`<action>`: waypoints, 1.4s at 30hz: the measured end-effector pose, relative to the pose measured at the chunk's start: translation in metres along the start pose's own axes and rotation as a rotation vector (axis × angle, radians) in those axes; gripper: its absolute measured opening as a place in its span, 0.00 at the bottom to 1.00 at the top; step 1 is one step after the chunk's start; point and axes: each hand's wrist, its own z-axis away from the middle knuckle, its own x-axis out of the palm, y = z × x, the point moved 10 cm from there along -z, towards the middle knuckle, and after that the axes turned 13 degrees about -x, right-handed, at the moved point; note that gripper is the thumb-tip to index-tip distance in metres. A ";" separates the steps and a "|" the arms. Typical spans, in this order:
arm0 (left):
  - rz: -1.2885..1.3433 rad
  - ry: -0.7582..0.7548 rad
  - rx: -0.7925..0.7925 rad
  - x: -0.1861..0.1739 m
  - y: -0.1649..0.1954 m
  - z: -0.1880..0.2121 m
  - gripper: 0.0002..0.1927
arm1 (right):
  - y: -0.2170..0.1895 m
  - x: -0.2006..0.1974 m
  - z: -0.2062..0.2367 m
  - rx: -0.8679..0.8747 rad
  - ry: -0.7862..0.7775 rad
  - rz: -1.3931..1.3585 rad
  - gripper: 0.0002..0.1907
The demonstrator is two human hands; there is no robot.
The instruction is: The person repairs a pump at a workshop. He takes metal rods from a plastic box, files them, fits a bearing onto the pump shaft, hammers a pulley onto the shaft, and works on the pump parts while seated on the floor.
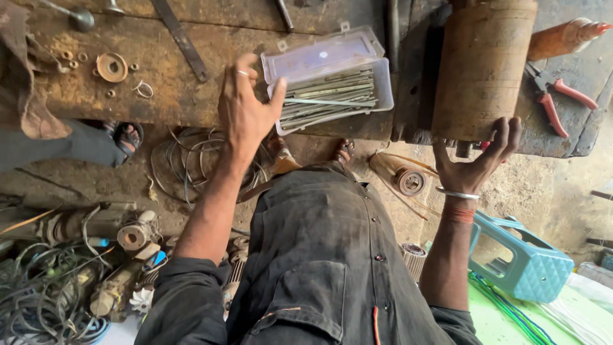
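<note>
While right hand [476, 160] cups the cylinder [482, 67], left hand [246, 108] hovers spread.

A clear plastic box [332, 80] sits on the workbench [166, 83] near its front edge — thin strips [329, 96] lie inside it. The left hand [246, 105] is just left of the box. Right of the box stands a cylindrical drum [482, 64], with the right hand [476, 160] at its lower end. Pliers [552, 99] lie right of the drum. Washers [112, 67] lie at the bench's left. Below the bench — wire coils [191, 160] on the floor.
</note>
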 end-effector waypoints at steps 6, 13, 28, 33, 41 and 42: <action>-0.282 -0.238 0.352 0.047 0.038 0.022 0.07 | 0.008 0.001 0.002 0.060 0.045 -0.076 0.50; -0.481 -0.445 0.397 0.087 0.025 0.019 0.07 | -0.047 -0.015 -0.019 -0.102 0.104 0.066 0.41; -0.322 -0.612 0.436 0.071 0.038 0.034 0.16 | -0.149 0.181 -0.123 -0.425 -0.568 -0.126 0.14; -0.035 -0.437 0.426 0.027 0.048 0.031 0.11 | -0.123 0.214 -0.107 -0.353 -0.807 0.064 0.03; 0.419 -0.361 0.093 -0.010 0.006 0.020 0.11 | -0.152 0.191 -0.114 -0.514 -0.921 0.007 0.06; 0.553 -0.335 0.014 -0.015 -0.006 0.019 0.12 | -0.155 0.181 -0.118 -0.514 -0.882 -0.035 0.05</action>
